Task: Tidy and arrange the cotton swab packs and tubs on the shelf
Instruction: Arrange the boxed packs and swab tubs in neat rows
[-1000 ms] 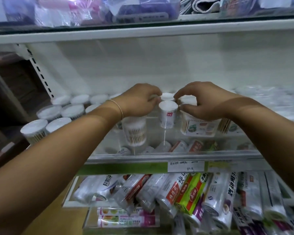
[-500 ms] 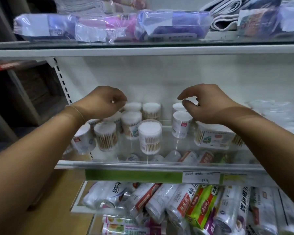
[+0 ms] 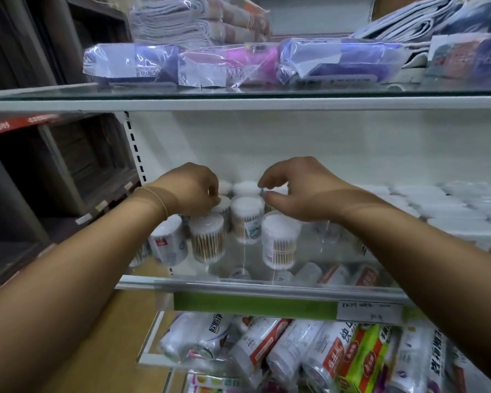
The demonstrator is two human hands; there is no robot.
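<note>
- The left hand [image 3: 192, 191] curls its fingertips onto the white lid of a clear round cotton swab tub [image 3: 224, 205]; I cannot tell whether it grips it.
- The right hand [image 3: 298, 191] hovers above the neighbouring upright tubs [image 3: 279, 239], fingers loosely curved and apart, holding nothing.
- These stand at the left end of the glass shelf [image 3: 267, 287]; flat white swab packs [image 3: 437, 205] lie to the right.

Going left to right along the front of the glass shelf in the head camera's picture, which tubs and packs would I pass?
red-logo tub → wooden-stick swab tub → labelled tub, set slightly further back → clear tub of white swabs → flat white packs
</note>
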